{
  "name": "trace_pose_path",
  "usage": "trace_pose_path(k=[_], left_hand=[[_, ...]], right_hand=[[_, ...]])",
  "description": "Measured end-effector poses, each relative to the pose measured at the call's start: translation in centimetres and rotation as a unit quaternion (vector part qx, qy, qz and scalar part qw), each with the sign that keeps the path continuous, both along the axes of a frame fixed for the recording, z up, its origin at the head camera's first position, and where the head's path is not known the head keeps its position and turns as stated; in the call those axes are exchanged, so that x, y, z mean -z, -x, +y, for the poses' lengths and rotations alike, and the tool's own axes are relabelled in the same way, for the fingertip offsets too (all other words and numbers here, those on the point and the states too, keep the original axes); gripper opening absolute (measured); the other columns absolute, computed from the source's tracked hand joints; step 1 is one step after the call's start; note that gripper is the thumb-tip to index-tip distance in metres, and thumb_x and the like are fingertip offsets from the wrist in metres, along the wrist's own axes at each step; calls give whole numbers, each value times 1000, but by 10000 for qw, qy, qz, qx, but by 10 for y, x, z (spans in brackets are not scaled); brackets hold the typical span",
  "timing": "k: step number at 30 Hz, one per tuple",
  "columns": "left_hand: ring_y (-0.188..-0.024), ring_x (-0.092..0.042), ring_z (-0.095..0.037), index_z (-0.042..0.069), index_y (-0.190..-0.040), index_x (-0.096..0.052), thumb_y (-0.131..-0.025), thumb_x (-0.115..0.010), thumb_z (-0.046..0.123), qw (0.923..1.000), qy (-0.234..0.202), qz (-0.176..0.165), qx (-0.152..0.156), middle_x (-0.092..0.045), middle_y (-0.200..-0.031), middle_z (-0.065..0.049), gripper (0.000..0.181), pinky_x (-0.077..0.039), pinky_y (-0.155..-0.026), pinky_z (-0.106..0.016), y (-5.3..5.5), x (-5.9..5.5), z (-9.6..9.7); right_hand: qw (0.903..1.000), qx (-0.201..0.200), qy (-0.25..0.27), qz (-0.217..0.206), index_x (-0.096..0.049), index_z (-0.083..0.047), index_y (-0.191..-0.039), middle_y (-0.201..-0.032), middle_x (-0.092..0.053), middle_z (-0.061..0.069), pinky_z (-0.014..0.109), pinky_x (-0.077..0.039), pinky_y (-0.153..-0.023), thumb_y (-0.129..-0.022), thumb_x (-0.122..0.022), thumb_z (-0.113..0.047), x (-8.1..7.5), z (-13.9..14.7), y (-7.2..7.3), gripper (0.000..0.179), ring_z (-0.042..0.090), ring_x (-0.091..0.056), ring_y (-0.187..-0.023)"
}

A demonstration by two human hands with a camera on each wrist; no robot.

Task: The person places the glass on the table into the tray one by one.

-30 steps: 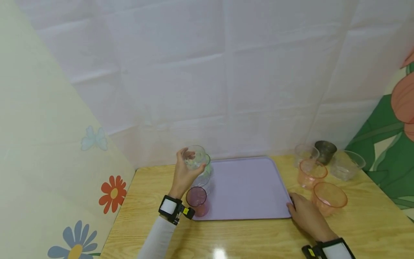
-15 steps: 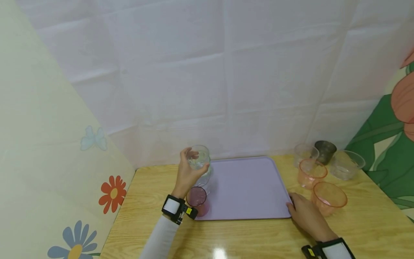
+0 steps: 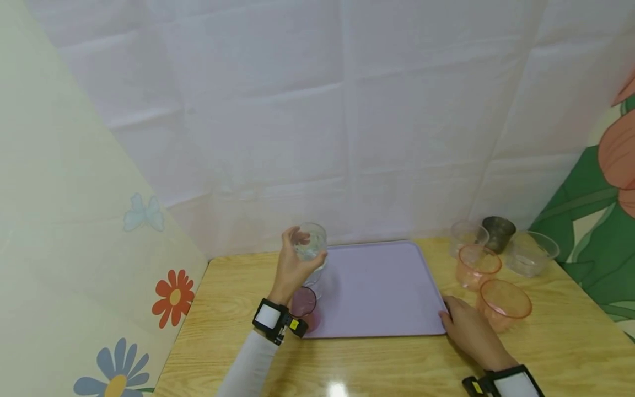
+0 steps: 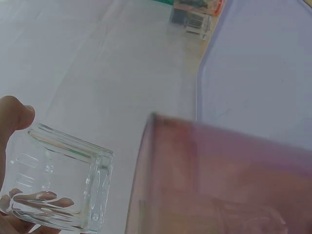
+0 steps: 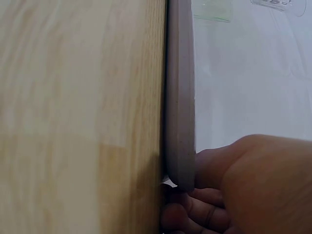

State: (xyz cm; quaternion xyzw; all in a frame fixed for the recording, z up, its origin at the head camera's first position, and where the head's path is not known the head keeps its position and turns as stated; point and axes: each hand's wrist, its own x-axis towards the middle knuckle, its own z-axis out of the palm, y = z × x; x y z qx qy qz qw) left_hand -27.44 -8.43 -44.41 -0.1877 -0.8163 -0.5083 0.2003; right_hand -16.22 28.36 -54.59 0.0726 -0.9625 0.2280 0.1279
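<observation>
My left hand (image 3: 291,268) grips a clear drinking glass (image 3: 311,241), thumb on one side and fingers on the other. In the left wrist view the clear glass (image 4: 63,170) lies sideways in the picture, with fingertips showing through it. It is over the back left part of the lilac tray (image 3: 379,289), overlapping other clear glassware there. A purple tumbler (image 3: 304,302) stands at the tray's front left corner, close to the left wrist. My right hand (image 3: 473,333) holds the tray's front right corner; the right wrist view shows thumb and fingers around the tray edge (image 5: 180,107).
Right of the tray stand two orange bowls (image 3: 505,303), a clear cup (image 3: 466,237), a dark metal-looking cup (image 3: 499,234) and a clear bowl (image 3: 528,256). A white cloth (image 3: 377,138) hangs right behind the wooden table (image 3: 238,286). A greenish glass (image 5: 212,9) shows in the right wrist view.
My left hand has shifted to the right with the clear glass, now covering more of the glassware behind it. The right hand and the tray have stayed put.
</observation>
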Motion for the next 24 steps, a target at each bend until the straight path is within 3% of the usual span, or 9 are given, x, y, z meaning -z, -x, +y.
trace_pose_path(k=[4,8,12,15,21,24], left_hand=[[-107,-53,-19,1,-140,-28,-77,-79,38,10000,18,36,-10,-56,-121,-10,89,-51,-87,-41,0,-1,3],[-108,-53,-18,6,-140,-29,-76,-80,36,10000,-5,16,-17,-55,-121,-7,87,-51,-87,-41,-1,-2,6],[-108,-53,-24,9,-139,-28,-76,-81,31,9999,-114,56,51,-55,-122,-13,85,-52,-86,-46,-2,-1,9],[-108,-53,-30,4,-139,-29,-75,-82,24,9998,-177,29,37,-55,-122,-19,86,-51,-86,-51,-2,-2,12],[-108,-54,-20,8,-139,-30,-76,-80,38,10000,-59,57,48,-57,-122,-10,86,-52,-87,-43,-2,-3,15],[-108,-54,-22,11,-139,-30,-75,-81,38,9999,-133,45,96,-57,-122,-11,86,-52,-87,-46,-2,-3,17]], right_hand=[[10000,6,-6,-27,-58,11,-108,-96,-64,25,56,-52,-72,-86,-64,-7,0,0,0,30,41,-62,-89],[10000,-3,-6,42,-58,11,-108,-96,-65,25,56,-52,-72,-86,-64,-8,0,0,0,30,41,-62,-89],[10000,-9,-8,98,-58,11,-108,-96,-65,26,57,-52,-72,-85,-65,-7,-1,0,-1,30,41,-62,-88],[10000,-1,-6,82,-58,11,-108,-96,-65,26,57,-52,-72,-85,-65,-7,-2,-2,-1,30,41,-62,-89],[10000,-7,0,-23,-58,11,-108,-96,-64,26,56,-52,-72,-86,-64,-6,-4,-2,-1,29,41,-62,-89],[10000,-7,12,-29,-58,12,-107,-96,-64,25,56,-52,-72,-86,-64,-7,-4,-2,-2,29,41,-62,-89]])
